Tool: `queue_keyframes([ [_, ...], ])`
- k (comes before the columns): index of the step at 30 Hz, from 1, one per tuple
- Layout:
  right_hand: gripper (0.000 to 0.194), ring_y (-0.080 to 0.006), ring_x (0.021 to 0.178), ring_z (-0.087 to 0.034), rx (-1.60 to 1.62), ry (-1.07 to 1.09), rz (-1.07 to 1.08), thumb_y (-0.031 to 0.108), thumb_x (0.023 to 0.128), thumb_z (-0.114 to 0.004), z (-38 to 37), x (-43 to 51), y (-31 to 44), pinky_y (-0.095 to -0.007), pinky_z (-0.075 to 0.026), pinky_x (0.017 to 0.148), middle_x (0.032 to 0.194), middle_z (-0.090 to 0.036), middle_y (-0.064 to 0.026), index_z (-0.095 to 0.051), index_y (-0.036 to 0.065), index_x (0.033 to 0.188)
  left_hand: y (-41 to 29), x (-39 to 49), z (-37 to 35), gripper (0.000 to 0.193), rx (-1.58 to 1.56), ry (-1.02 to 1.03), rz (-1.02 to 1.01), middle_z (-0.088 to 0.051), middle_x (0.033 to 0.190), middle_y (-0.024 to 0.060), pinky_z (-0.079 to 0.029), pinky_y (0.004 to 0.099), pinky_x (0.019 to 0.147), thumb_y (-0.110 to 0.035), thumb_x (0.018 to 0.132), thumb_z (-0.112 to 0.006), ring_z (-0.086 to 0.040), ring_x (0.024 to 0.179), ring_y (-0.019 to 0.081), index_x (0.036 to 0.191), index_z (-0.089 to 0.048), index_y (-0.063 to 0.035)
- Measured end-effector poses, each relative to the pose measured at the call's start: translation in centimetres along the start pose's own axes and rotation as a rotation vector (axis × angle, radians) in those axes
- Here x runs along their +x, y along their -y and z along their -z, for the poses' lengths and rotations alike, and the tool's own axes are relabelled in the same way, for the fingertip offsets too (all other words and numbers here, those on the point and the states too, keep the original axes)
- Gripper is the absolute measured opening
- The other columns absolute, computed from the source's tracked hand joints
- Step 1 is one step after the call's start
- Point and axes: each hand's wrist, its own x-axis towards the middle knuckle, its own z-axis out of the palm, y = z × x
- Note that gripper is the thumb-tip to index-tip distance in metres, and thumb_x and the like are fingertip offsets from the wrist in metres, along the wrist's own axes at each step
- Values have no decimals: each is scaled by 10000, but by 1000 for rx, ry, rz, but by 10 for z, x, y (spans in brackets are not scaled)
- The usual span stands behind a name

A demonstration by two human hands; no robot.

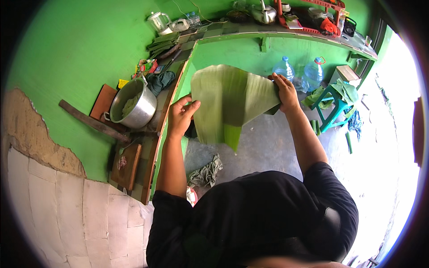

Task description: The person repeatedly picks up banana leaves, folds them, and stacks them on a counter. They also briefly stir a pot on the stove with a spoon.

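Several overlapping pieces of banana leaf point(231, 100) are stretched between my two hands, in front of my chest and above the floor. My left hand point(181, 115) grips the left edge, thumb on the near face. At the upper right corner, my right hand point(285, 92) pinches the leaf, its fingers partly hidden behind it. To the left, on the tiled counter, a large aluminium pot point(134, 104) lies tilted in view with pale green contents. A wooden cutting board point(125, 167) with small pinkish pieces on it is nearer to me.
A stack of leaves point(164, 43) lies on the counter's far left corner. Water jugs point(312, 75) and a green plastic stool point(330, 107) bearing leaves stand on the floor at the right. A crumpled cloth point(206, 172) lies on the floor below my left hand.
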Motion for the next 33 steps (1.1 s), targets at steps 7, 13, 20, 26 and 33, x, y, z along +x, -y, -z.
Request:
queue_keyframes([
  [7,533,-219,1037,-475,-517,264,380,314,797,-592,26,21,1,-306,-402,852,1115,-503,-134,-422,-1,1192,-46,52,-49,113,533,165,-359,-572,640,99,-418,267,533,-93,786,-581,-545,570,150,809,-552,14],
  [13,390,-139,897,-525,-616,649,170,213,765,-657,-19,65,6,-287,-415,795,981,-582,-64,-526,8,1069,-53,101,-64,191,729,379,-342,-616,773,104,-437,282,627,-142,793,-586,-577,683,178,893,-550,16],
  [20,252,-114,840,-544,-107,475,56,166,826,-570,-64,133,11,-258,-445,744,933,-590,-36,-555,10,1024,11,138,20,699,80,-124,-435,-412,1248,131,-267,370,987,-270,685,-700,-381,1170,256,1232,-354,-7],
  [26,303,-168,936,-531,188,466,17,139,825,-553,-89,210,11,-308,-435,798,1045,-553,-61,-500,34,1105,116,176,48,752,-442,252,95,-472,1165,60,-359,341,907,-256,598,-782,-443,1075,186,1211,-404,-42],
  [33,959,-318,1111,-442,340,649,36,655,646,-567,-3,267,7,-401,-358,931,1229,-436,-174,-290,3,1292,110,263,20,375,-11,421,-47,-593,948,18,-431,273,776,-84,670,-731,-533,878,130,1005,-566,-49],
])
